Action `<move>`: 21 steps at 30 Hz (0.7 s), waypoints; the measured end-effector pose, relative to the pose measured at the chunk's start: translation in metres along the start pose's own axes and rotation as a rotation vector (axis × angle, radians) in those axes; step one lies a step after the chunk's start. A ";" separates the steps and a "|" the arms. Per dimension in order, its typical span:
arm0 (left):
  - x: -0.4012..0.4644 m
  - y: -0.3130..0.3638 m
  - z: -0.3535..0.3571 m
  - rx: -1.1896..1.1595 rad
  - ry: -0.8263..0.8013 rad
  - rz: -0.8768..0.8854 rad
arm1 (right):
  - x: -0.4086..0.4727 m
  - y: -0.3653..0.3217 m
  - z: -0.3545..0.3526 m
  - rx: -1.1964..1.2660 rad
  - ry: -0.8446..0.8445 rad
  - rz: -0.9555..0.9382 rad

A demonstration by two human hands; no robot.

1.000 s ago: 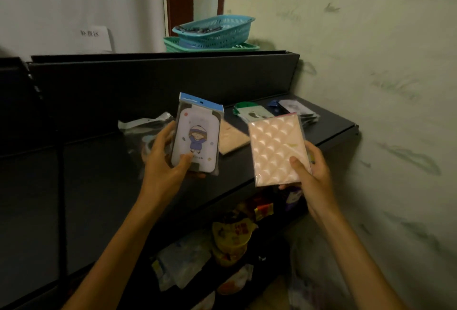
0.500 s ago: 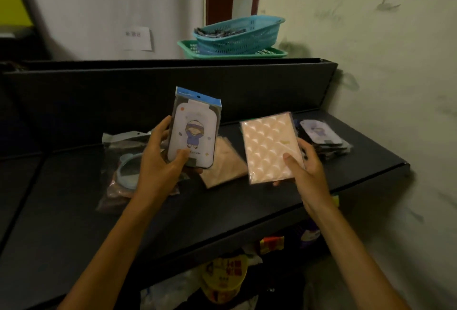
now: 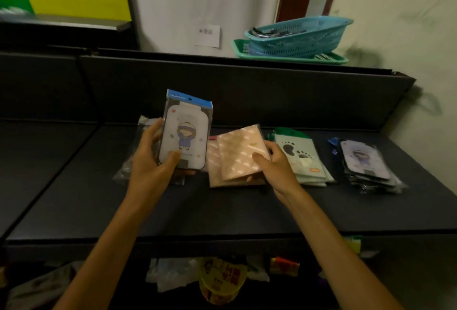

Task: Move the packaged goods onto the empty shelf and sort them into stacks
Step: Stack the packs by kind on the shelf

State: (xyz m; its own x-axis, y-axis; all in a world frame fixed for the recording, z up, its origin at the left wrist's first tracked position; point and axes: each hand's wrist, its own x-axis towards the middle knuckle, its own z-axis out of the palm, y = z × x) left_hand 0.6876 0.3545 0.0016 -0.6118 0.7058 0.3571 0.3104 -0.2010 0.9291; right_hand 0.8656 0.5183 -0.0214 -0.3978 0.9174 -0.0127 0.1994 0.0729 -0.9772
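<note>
Laying pink packet [image 3: 239, 155] from right hand [image 3: 274, 166] onto matching stack; next, placing cartoon packet [image 3: 185, 136], gripped in left hand [image 3: 150, 161], far right.

dim indoor light, brighter on the pale wall [image 3: 247, 0] above than on the dark shelf [image 3: 222, 210], which swallows detail. soft glare streaks the glossy pink packet [image 3: 237, 153]. a faint shadow falls on the wall right of the shelf. wide-angle distortion bows the shelf edges; the corners and lower clutter are soft and murky, slightly blurred throughout.
</note>
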 end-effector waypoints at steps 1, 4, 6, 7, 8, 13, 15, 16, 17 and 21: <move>-0.003 0.002 -0.001 0.013 0.008 0.003 | 0.002 -0.001 0.002 -0.055 -0.017 0.006; -0.008 0.003 -0.006 0.032 0.028 -0.001 | 0.002 -0.003 0.004 -0.269 -0.049 -0.079; -0.010 0.002 -0.009 0.039 0.031 -0.005 | 0.002 -0.004 0.001 -0.472 -0.012 -0.159; -0.010 0.001 -0.009 0.044 0.029 -0.009 | 0.001 -0.006 -0.001 -0.570 0.009 -0.195; -0.011 0.001 -0.009 0.047 0.025 -0.012 | 0.000 -0.007 -0.004 -0.665 0.025 -0.228; -0.006 -0.002 -0.004 0.015 -0.042 -0.019 | -0.008 -0.018 -0.032 -1.019 0.035 -0.381; -0.003 -0.005 0.002 -0.002 -0.063 -0.021 | -0.013 -0.018 -0.045 -1.082 0.036 -0.365; -0.001 -0.006 0.006 0.003 -0.072 -0.015 | -0.017 -0.017 -0.050 -1.103 0.044 -0.359; 0.000 -0.008 0.010 0.019 -0.085 -0.003 | -0.020 -0.016 -0.056 -1.113 0.056 -0.362; 0.001 -0.012 0.038 0.012 -0.164 -0.013 | -0.033 -0.011 -0.090 -1.126 0.110 -0.345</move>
State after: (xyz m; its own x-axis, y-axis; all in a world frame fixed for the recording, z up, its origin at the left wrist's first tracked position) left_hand 0.7113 0.3837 -0.0127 -0.4896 0.8097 0.3236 0.3121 -0.1838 0.9321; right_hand 0.9573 0.5222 0.0088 -0.5170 0.8062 0.2875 0.7953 0.5767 -0.1869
